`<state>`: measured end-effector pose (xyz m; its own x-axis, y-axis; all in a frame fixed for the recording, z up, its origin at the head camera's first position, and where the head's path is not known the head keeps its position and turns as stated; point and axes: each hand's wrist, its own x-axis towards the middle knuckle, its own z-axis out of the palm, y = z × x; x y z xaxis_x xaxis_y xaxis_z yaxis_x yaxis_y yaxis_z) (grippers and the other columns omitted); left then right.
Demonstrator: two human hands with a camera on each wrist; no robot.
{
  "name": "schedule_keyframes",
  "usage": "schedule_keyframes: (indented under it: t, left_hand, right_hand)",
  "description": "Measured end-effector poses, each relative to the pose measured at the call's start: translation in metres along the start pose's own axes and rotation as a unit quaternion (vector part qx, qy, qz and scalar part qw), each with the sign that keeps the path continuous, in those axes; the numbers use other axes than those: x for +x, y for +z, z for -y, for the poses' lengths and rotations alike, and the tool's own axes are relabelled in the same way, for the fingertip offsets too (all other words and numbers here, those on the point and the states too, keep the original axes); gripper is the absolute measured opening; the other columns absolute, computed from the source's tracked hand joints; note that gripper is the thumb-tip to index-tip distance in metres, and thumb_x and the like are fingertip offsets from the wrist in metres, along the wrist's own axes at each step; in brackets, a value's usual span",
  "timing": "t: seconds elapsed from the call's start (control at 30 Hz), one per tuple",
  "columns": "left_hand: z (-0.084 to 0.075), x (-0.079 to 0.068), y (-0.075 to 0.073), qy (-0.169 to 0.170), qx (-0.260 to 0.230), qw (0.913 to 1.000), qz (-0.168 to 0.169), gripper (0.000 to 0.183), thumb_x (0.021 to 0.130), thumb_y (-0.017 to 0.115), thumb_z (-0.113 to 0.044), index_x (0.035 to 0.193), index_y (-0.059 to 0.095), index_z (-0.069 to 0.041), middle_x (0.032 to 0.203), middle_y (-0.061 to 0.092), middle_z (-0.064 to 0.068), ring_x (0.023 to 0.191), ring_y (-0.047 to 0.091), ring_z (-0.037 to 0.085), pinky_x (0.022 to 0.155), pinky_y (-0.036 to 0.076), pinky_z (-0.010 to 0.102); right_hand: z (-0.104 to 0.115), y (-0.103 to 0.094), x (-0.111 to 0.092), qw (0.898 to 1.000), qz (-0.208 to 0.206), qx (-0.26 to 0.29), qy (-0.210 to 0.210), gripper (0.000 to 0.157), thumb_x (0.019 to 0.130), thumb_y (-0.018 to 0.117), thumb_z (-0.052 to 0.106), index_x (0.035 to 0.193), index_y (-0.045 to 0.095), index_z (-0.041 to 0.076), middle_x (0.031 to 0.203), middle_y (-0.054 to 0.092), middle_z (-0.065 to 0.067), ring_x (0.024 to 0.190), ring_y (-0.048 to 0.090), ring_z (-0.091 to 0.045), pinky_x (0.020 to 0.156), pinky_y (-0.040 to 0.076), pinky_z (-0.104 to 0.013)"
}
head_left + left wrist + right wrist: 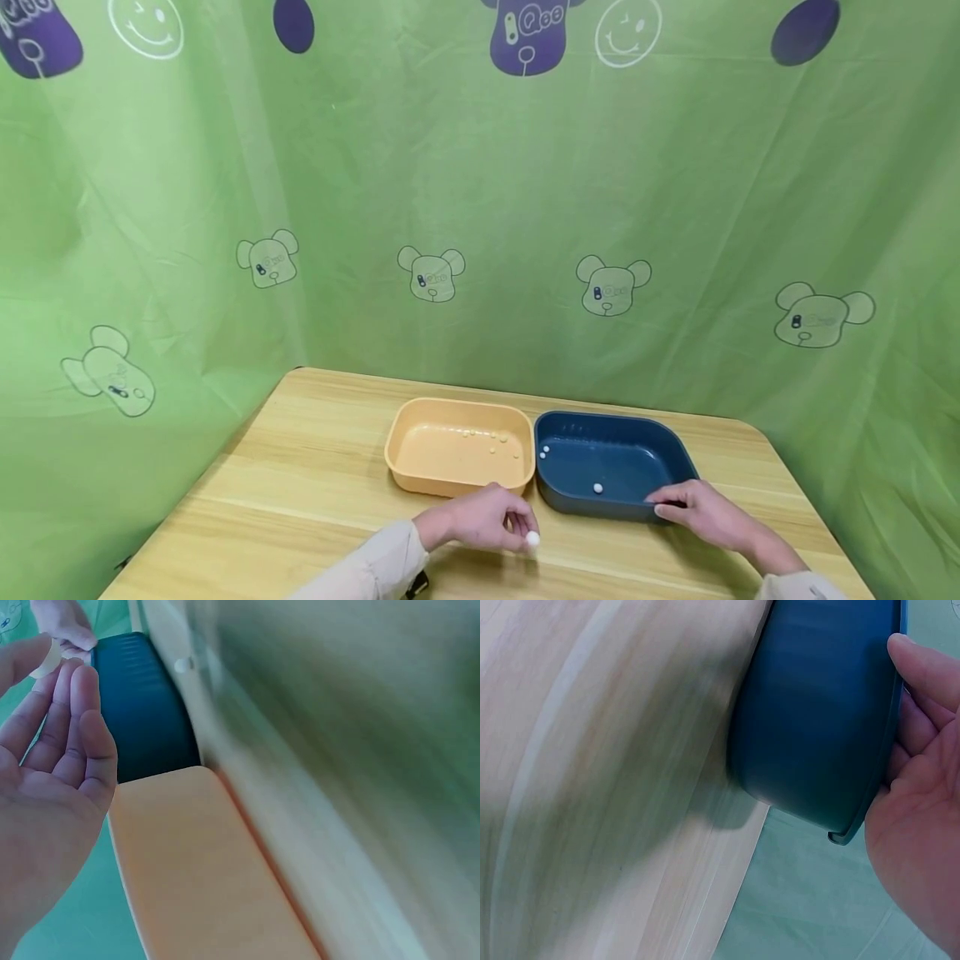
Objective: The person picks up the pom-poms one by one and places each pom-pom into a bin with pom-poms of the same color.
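Note:
My left hand (491, 518) pinches a small white ball (532, 539) between thumb and fingertips, above the table in front of the two bins. The same ball (48, 660) shows between thumb and fingers in the left wrist view. With thumb and fingers, my right hand (705, 512) grips the near right rim of the dark blue bin (600, 507). Inside that bin lie a white ball (597, 488) near the front wall and two smaller white ones (543, 455) at the left. A light orange bin (420, 483) stands against its left side, holding several small yellowish balls (492, 451).
Both bins stand on a wood-grain table (300, 467). A green curtain (480, 183) printed with bear heads hangs behind and at both sides. In the left wrist view, a small white round thing (183, 665) appears on the wood beside the blue bin.

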<state>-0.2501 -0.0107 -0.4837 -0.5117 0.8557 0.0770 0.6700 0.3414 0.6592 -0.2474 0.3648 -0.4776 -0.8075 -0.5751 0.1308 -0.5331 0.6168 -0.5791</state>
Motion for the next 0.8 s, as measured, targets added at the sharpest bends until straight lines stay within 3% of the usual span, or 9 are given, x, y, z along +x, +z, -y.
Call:
schedule_keyframes:
  t: [0.2, 0.33, 0.8]
  left_hand:
    - [-0.003, 0.007, -0.006, 0.001, -0.042, 0.9988, -0.026, 0.01, 0.083, 0.072, -0.014, 0.093, 0.068, -0.012, 0.08, 0.061, -0.016, 0.073, 0.055, -0.006, 0.069, 0.047, 0.013]
    - [-0.004, 0.011, -0.008, -0.002, -0.05, 0.9981, -0.037, 0.01, 0.084, 0.071, -0.015, 0.094, 0.069, -0.013, 0.079, 0.06, -0.017, 0.073, 0.055, -0.006, 0.069, 0.047, 0.013]
    - [-0.006, 0.027, -0.012, 0.014, -0.02, 0.997, -0.073, 0.008, 0.086, 0.068, -0.016, 0.093, 0.069, -0.012, 0.079, 0.06, -0.015, 0.073, 0.053, -0.006, 0.069, 0.046, 0.012]
  right_hand:
    - [-0.001, 0.0, 0.0, 1.0, 0.005, 0.005, 0.005, 0.015, 0.093, 0.058, 0.008, 0.101, 0.071, 0.007, 0.098, 0.069, -0.003, 0.091, 0.059, -0.003, 0.073, 0.048, -0.021]
    - [0.0, 0.001, 0.0, 1.0, 0.002, 0.002, 0.002, 0.016, 0.091, 0.059, 0.003, 0.1, 0.071, 0.008, 0.098, 0.07, -0.002, 0.091, 0.058, 0.0, 0.072, 0.048, -0.021]
    - [-0.004, 0.001, 0.0, 1.0, -0.005, -0.002, -0.009, 0.018, 0.089, 0.059, -0.001, 0.1, 0.071, 0.007, 0.097, 0.07, -0.003, 0.092, 0.058, -0.001, 0.072, 0.048, -0.021]
